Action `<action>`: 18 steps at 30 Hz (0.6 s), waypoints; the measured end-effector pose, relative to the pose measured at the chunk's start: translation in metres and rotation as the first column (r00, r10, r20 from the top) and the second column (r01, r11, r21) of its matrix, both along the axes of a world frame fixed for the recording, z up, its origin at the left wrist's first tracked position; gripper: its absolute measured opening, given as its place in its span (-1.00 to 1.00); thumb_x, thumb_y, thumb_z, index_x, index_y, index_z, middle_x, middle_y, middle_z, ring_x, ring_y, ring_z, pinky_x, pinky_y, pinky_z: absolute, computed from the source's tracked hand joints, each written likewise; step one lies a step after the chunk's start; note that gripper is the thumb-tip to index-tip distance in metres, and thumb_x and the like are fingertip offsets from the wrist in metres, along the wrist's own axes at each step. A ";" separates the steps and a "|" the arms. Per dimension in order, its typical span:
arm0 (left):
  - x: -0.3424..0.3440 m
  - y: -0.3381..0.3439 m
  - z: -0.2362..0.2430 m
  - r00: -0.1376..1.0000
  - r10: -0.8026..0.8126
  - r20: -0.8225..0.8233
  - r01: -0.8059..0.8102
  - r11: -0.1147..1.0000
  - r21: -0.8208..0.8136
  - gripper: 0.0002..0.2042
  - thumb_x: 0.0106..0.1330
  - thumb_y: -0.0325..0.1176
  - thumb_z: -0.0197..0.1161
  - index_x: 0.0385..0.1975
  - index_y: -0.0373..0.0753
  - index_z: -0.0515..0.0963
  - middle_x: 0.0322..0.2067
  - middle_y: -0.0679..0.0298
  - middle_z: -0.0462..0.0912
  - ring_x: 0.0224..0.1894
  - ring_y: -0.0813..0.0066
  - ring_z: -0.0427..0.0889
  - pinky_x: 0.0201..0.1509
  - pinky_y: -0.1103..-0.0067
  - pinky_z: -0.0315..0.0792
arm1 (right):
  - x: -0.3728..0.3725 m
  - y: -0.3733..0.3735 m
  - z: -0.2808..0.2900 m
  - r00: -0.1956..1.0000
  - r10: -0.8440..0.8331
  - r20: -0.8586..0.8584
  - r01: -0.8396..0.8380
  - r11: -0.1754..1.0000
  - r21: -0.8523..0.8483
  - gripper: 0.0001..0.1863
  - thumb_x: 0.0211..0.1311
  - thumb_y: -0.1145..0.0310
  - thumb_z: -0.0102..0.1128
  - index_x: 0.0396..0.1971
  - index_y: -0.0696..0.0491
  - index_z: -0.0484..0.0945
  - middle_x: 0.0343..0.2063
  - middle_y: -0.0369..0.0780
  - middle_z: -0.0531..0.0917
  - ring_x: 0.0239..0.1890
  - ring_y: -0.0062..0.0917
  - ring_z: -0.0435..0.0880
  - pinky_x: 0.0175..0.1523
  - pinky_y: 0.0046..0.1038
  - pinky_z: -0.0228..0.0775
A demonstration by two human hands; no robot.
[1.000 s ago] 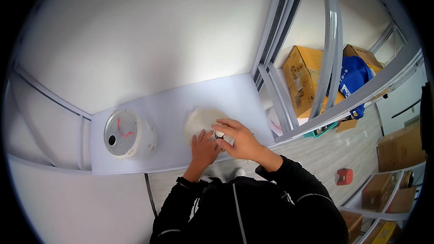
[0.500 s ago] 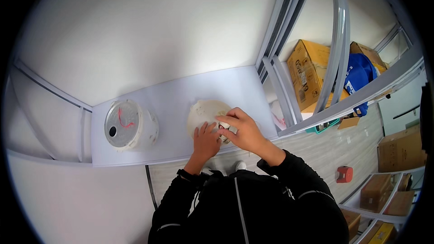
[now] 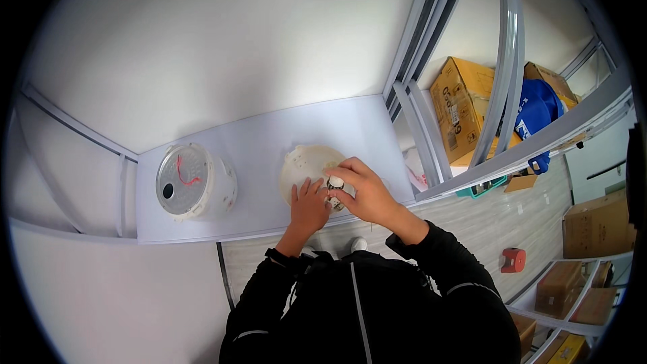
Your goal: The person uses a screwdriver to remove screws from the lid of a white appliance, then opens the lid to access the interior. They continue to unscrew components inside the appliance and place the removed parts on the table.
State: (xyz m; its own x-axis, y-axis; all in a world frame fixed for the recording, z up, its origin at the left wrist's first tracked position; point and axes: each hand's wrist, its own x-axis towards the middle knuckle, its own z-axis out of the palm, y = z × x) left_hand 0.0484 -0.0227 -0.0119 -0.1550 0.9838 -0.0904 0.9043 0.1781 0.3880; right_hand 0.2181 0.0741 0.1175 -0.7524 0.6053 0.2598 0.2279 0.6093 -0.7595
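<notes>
A pale cream round piece, like a bucket lid or shallow dish (image 3: 294, 170), lies on the white shelf top in front of me. My left hand (image 3: 311, 206) rests on its near part with the fingers stretched out and apart. In my right hand (image 3: 366, 193) is a small object with a white rounded top (image 3: 335, 182), held between thumb and fingers over the near right part of the round piece. Its lower part is darker and partly hidden, so I cannot tell its kind. Small light bits show near the far rim.
At the left of the white shelf top (image 3: 259, 141) stands a white bucket (image 3: 226, 189) with a clear lid, a black round spot and a red string. Grey metal posts (image 3: 509, 47) rise at the right, before a yellow carton (image 3: 465, 108). A red stool (image 3: 513, 260) stands on the floor.
My right hand has tilted slightly, and the white top of the small object shows more clearly between its fingers. My left hand stays almost in place on the round piece.
</notes>
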 end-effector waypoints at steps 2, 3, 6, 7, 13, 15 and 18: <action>0.000 0.000 -0.002 1.000 -0.001 -0.006 0.001 1.000 0.006 -0.60 0.37 -0.25 0.36 0.19 -0.11 0.62 0.49 0.25 0.41 0.62 0.01 0.18 0.65 -0.15 -0.05 | -0.002 -0.001 0.000 0.996 -0.016 -0.088 0.018 0.999 0.029 -0.48 0.21 0.49 0.52 0.21 0.02 0.67 0.13 -0.09 0.64 0.04 -0.19 0.69 0.12 -0.32 0.61; 0.001 0.000 -0.002 1.000 0.003 -0.001 -0.003 1.000 0.013 -0.59 0.38 -0.25 0.36 0.21 -0.11 0.61 0.49 0.25 0.41 0.62 0.00 0.18 0.65 -0.15 -0.05 | -0.002 -0.001 -0.002 0.995 -0.023 -0.099 0.026 0.999 0.036 -0.49 0.21 0.47 0.53 0.19 0.01 0.68 0.12 -0.09 0.64 0.03 -0.20 0.69 0.12 -0.33 0.61; 0.002 -0.001 -0.003 1.000 0.015 0.016 -0.015 1.000 0.018 -0.56 0.40 -0.26 0.35 0.26 -0.12 0.57 0.50 0.24 0.39 0.63 -0.02 0.17 0.65 -0.16 -0.07 | -0.002 -0.002 -0.005 0.993 -0.024 -0.117 0.031 0.998 0.057 -0.52 0.22 0.46 0.53 0.17 -0.02 0.70 0.11 -0.10 0.66 0.01 -0.23 0.70 0.10 -0.33 0.61; 0.002 -0.001 -0.003 1.000 0.018 0.022 -0.018 1.000 0.009 -0.55 0.40 -0.26 0.34 0.28 -0.12 0.55 0.51 0.23 0.39 0.64 -0.03 0.16 0.66 -0.16 -0.07 | -0.001 -0.003 -0.004 0.993 -0.011 -0.114 0.019 0.998 0.063 -0.51 0.22 0.48 0.52 0.19 -0.03 0.70 0.10 -0.10 0.66 0.01 -0.22 0.71 0.10 -0.32 0.62; 0.003 0.000 -0.002 0.999 0.012 0.039 -0.011 1.000 -0.027 -0.49 0.43 -0.27 0.32 0.36 -0.19 0.48 0.54 0.22 0.33 0.64 -0.07 0.13 0.66 -0.17 -0.09 | 0.002 0.002 -0.006 0.989 0.123 -0.079 -0.118 0.990 0.074 -0.45 0.23 0.50 0.48 0.25 -0.07 0.69 0.08 -0.10 0.69 0.01 -0.20 0.73 0.03 -0.35 0.67; 0.003 0.001 -0.001 1.000 0.006 0.031 -0.005 0.999 -0.037 -0.49 0.43 -0.26 0.32 0.36 -0.21 0.48 0.54 0.21 0.33 0.65 -0.07 0.13 0.66 -0.18 -0.10 | 0.001 -0.001 -0.003 0.988 0.120 -0.100 -0.116 0.992 0.052 -0.46 0.23 0.51 0.48 0.24 -0.08 0.70 0.08 -0.10 0.69 0.00 -0.22 0.73 0.01 -0.37 0.67; 0.002 0.001 -0.001 1.000 0.002 0.020 -0.001 0.998 -0.059 -0.52 0.45 -0.25 0.31 0.32 -0.24 0.51 0.54 0.20 0.33 0.65 -0.08 0.12 0.66 -0.18 -0.11 | -0.001 -0.006 0.003 0.991 0.073 -0.116 -0.071 0.997 0.022 -0.48 0.23 0.54 0.46 0.22 -0.08 0.70 0.08 -0.11 0.69 0.01 -0.24 0.74 0.00 -0.37 0.67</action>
